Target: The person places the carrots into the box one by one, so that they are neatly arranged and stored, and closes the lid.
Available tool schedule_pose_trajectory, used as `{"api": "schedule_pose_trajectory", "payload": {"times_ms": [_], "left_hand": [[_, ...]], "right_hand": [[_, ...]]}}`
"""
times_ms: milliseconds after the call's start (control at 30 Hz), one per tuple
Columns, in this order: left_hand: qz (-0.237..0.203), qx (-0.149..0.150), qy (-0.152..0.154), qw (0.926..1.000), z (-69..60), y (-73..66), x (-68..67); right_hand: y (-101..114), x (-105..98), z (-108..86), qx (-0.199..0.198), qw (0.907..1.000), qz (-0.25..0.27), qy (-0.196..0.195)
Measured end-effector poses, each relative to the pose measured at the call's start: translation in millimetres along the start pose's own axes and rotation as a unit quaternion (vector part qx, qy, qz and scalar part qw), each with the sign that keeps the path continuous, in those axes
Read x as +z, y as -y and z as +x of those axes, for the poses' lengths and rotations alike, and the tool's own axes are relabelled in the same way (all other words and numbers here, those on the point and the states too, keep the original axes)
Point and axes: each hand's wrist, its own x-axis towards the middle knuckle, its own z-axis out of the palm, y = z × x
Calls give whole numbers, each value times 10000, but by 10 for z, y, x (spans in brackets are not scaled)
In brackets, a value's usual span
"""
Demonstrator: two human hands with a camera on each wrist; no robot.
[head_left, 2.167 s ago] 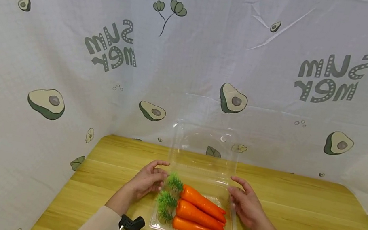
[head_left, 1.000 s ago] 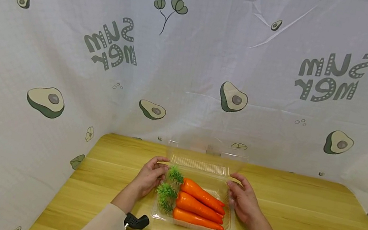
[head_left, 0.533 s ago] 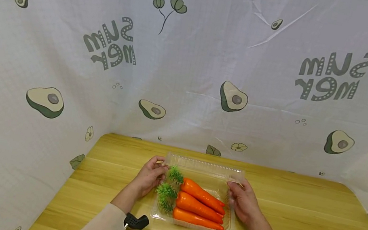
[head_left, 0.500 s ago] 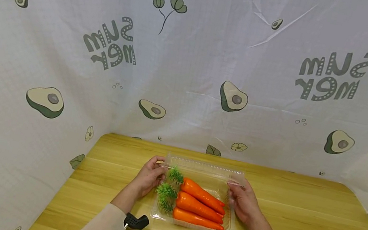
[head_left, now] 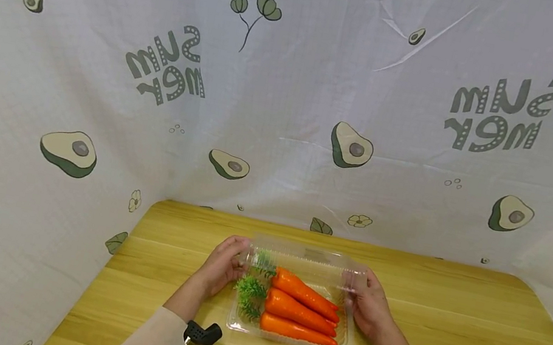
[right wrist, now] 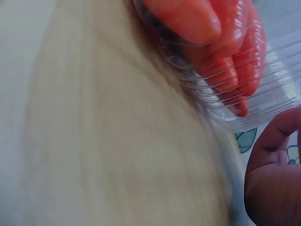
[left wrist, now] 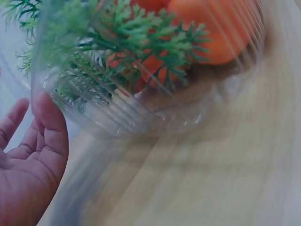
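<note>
Three orange carrots (head_left: pixel 301 307) with green leafy tops (head_left: pixel 250 291) lie side by side in a clear plastic clamshell box (head_left: pixel 291 341) on the table. Its hinged lid (head_left: pixel 302 263) leans forward over the back of the box, above the rearmost carrot. At the back left corner, my left hand (head_left: pixel 221 267) grips the clear plastic between thumb and fingers. My right hand (head_left: pixel 371 309) does likewise at the back right corner, its fingers partly behind the lid. In the right wrist view, the thumb (right wrist: pixel 273 141) meets the ribbed plastic wall.
The wood-grain table (head_left: pixel 448 332) extends to both sides of the box. A white cloth (head_left: pixel 291 89) printed with avocados hangs behind it and at the left. Black wrist devices (head_left: pixel 203 333) sit by both sleeves.
The lid has swung from upright behind the box to leaning forward over its back part. The box, carrots and hands shifted slightly away from me, then stayed nearly in place.
</note>
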Motion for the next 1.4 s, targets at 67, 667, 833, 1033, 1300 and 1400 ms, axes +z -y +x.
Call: {"api": "schedule_pose_trajectory", "payload": {"times_ms": [67, 667, 833, 1033, 1300, 1400], "left_hand": [[5, -66, 99, 9999, -6, -5, -15], [740, -394, 493, 9953, -259, -143, -124], [957, -485, 775, 9912, -455, -196, -163], [1145, -602, 942, 9871, -707, -249, -182], [1000, -881, 893, 9870, -970, -266, -119], [915, -985, 827, 9875, -1031, -252, -104]], "right_hand": [[20, -15, -19, 47, 10000, -14, 45], [312, -32, -504, 829, 9844, -1547, 108], [360, -25, -657, 1023, 9815, -1616, 97], [361, -27, -848, 1196, 9788, -1663, 87], [310, -24, -1026, 1277, 9781, -1635, 192], [287, -23, -1090, 1275, 9797, -1517, 299]]}}
